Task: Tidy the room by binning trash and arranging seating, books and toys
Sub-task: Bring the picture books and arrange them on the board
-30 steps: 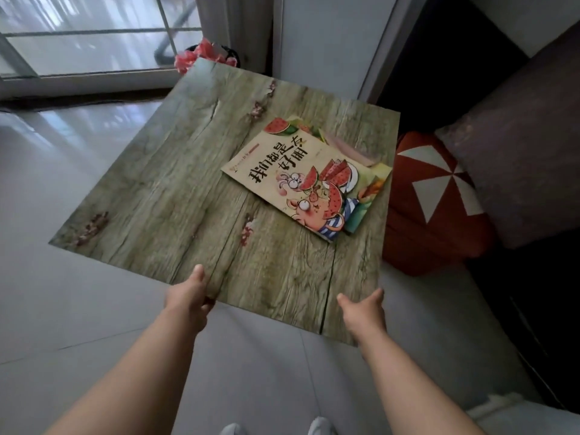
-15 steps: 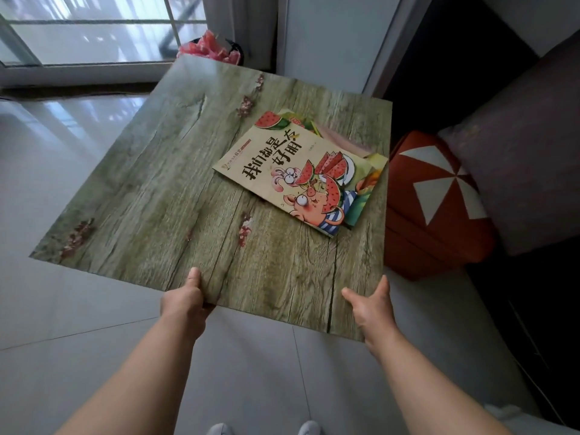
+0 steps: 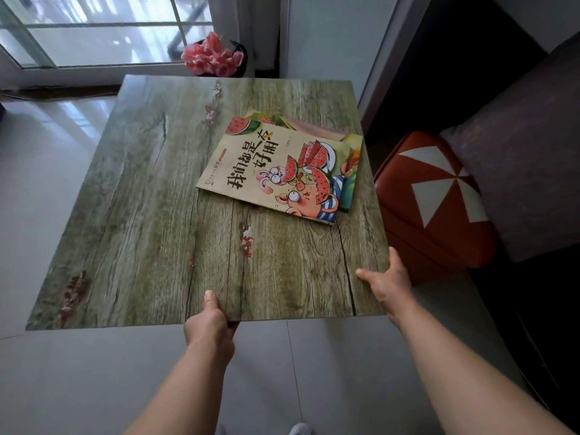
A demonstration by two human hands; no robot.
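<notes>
The left hand (image 3: pixel 208 324) clamps the near edge of the wooden table (image 3: pixel 141 215), thumb on top. Beyond, picture books (image 3: pixel 276 174) lie nearer the right hand (image 3: pixel 387 284), which grips the near corner; a red stool (image 3: pixel 433 199) stands just right of it.

Daylight enters through the window (image 3: pixel 94 32) in the upper left of the frame and throws pale glare across the glossy floor tiles (image 3: pixel 40 146) below it. The wood-grain table top (image 3: pixel 150 215) is evenly lit and fairly sharp. The right side of the frame sinks into deep shadow. Straight edges bow outward near the corners.
</notes>
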